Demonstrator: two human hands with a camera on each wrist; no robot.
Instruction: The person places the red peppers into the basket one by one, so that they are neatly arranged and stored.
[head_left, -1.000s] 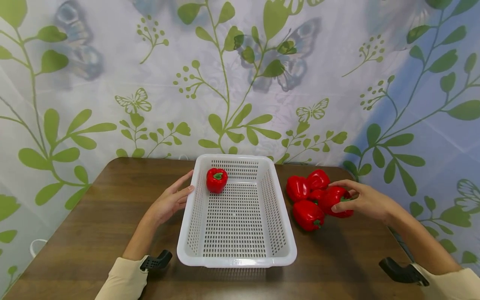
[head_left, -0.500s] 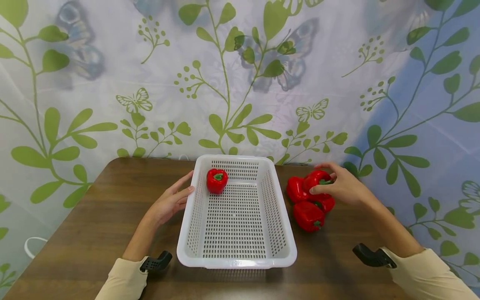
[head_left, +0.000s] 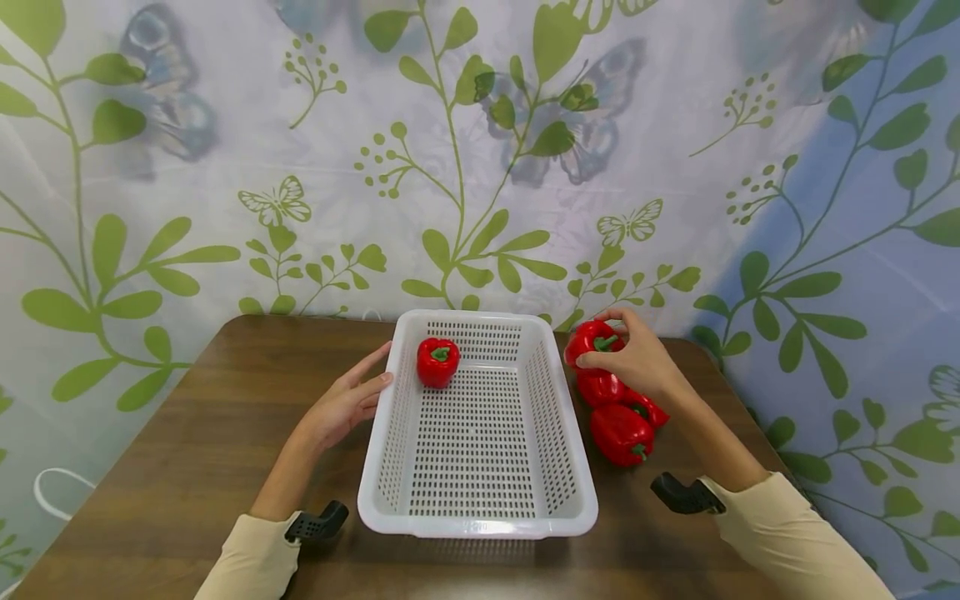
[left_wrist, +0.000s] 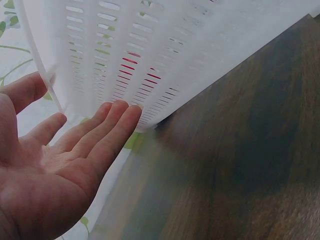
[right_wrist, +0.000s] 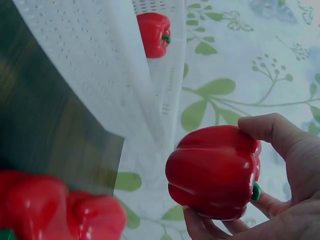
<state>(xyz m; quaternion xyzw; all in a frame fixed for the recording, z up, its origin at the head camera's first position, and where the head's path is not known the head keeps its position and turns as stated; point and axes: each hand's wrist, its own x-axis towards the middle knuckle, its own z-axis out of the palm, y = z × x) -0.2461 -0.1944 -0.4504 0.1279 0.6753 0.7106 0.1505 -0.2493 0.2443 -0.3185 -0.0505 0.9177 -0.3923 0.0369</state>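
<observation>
We look down on a dark brown, wood-grained tabletop [head_left: 172, 467] with rounded far corners. On it, about the middle, we see the white basket [head_left: 477, 527]; just to its right, red peppers [head_left: 621, 433] lie bunched close together.

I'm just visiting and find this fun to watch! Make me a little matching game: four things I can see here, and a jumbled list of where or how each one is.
Things:
1. Left hand
2. Right hand
3. Basket
4. Table

Where or how:
A. Brown and wood-patterned
B. Gripping a red pepper
C. White, with a lone pepper inside
D. At the basket's left side, fingers extended

Right pairs: 1-D, 2-B, 3-C, 4-A
</observation>
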